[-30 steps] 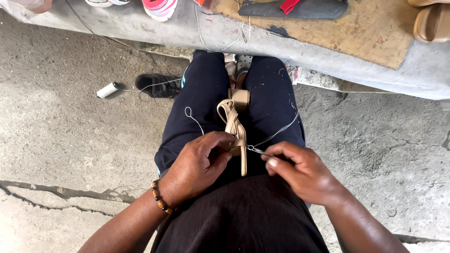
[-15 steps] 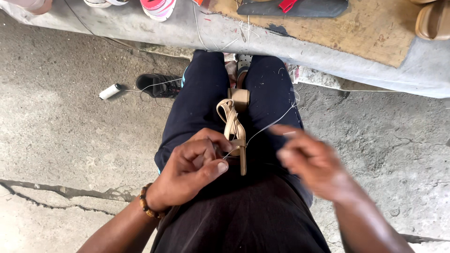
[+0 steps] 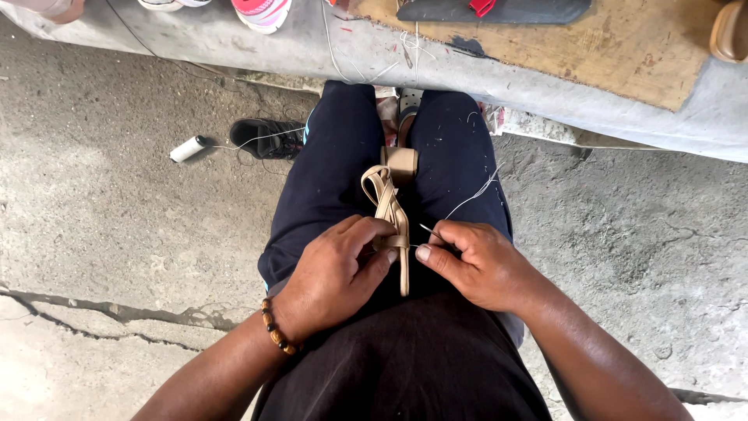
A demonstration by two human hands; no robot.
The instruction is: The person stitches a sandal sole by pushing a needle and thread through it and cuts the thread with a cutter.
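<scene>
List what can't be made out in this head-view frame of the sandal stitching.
- Needle: only a thin tip shows; the right hand hides the rest.
- Tan sandal: the left hand covers the strap where it is gripped, so the stitch point is hidden.
- Thread: too thin to follow to its end.
- Pink-soled shoe: cut off by the top edge.

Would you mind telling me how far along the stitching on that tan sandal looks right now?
Done: white thread is already on the needle, trailing across the knee. In hand: the left hand pinches the tan sandal at its strap, and the right hand holds the needle at the strap. Left: how many stitches remain cannot be told; the seam is hidden by the fingers.
</scene>
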